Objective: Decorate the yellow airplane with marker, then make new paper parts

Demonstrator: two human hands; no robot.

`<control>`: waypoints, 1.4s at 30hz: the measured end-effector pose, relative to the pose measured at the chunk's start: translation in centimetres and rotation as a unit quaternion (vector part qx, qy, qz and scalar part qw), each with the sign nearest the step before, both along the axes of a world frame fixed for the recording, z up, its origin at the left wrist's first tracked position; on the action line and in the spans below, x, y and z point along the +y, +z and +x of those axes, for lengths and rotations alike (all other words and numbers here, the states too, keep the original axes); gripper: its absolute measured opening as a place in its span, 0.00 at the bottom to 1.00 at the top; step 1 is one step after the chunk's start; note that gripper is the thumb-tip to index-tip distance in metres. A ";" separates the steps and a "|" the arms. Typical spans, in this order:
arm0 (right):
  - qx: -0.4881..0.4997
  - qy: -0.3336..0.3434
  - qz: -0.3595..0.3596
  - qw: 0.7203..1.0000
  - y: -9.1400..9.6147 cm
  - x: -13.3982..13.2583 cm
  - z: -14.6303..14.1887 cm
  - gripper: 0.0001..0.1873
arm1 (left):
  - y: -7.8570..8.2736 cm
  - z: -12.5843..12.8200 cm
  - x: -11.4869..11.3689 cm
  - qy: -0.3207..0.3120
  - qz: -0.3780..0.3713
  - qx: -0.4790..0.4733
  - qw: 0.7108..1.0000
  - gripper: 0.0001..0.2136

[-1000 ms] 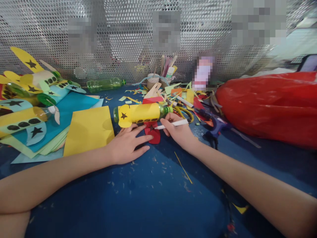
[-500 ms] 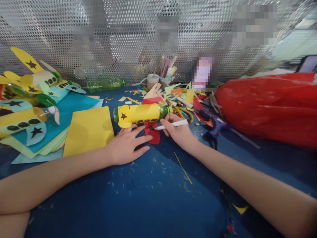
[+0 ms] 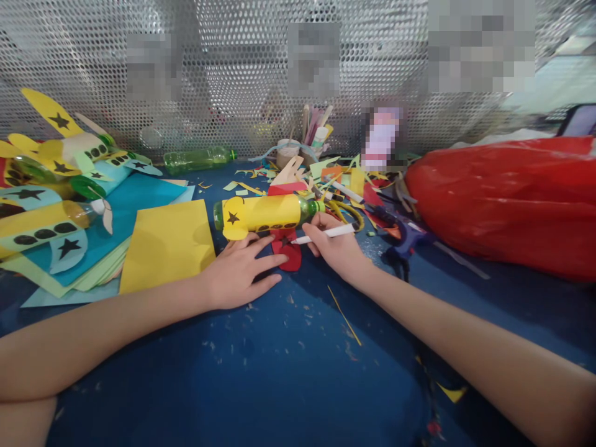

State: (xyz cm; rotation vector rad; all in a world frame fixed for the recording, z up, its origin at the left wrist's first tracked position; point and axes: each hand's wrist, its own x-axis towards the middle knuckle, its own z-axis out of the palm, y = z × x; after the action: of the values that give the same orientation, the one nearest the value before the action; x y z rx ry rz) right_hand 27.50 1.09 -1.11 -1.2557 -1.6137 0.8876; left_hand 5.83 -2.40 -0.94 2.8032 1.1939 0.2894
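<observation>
A white marker pen [image 3: 330, 233] is pinched in my right hand [image 3: 339, 251], its tip at a dark star on a red paper wing [image 3: 291, 257]. My left hand [image 3: 244, 270] lies flat with fingers spread, its fingertips on the wing's left edge. Just behind both hands rests a green plastic bottle [image 3: 310, 209] on its side, wrapped in yellow paper [image 3: 274, 210] with dark ovals and a star-marked yellow tail piece [image 3: 234, 218]. The red wing sticks out from beneath the bottle toward me.
Yellow paper [image 3: 170, 245] and stacked coloured sheets [image 3: 125, 208] lie at left, near finished bottle planes [image 3: 51, 226]. A green bottle [image 3: 200, 159] lies behind. Paper scraps [image 3: 335, 171], a blue glue gun [image 3: 410, 236] and a big red bag [image 3: 503, 198] occupy the back and right.
Almost nothing differs. The marker has shifted very slightly at the star, while my left hand and the bottle stay in place.
</observation>
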 end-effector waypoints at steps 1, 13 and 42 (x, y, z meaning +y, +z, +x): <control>0.000 -0.001 0.000 1.000 0.0 0.0 0.0 0.16 | 0.0 0.0 0.0 0.000 0.000 -0.002 1.000 0.20; 0.007 -0.003 -0.001 1.000 -0.1 0.0 0.1 0.15 | 0.1 0.0 0.0 -0.003 -0.002 -0.002 1.000 0.20; 0.013 -0.008 -0.005 1.000 -0.1 0.0 0.0 0.14 | 0.0 0.0 0.0 -0.004 -0.002 -0.002 1.000 0.20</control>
State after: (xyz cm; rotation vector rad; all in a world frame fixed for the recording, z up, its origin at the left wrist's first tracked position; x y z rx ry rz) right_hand 27.54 1.05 -1.17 -1.2574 -1.5780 0.8984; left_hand 5.81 -2.38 -0.89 2.8005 1.1814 0.2922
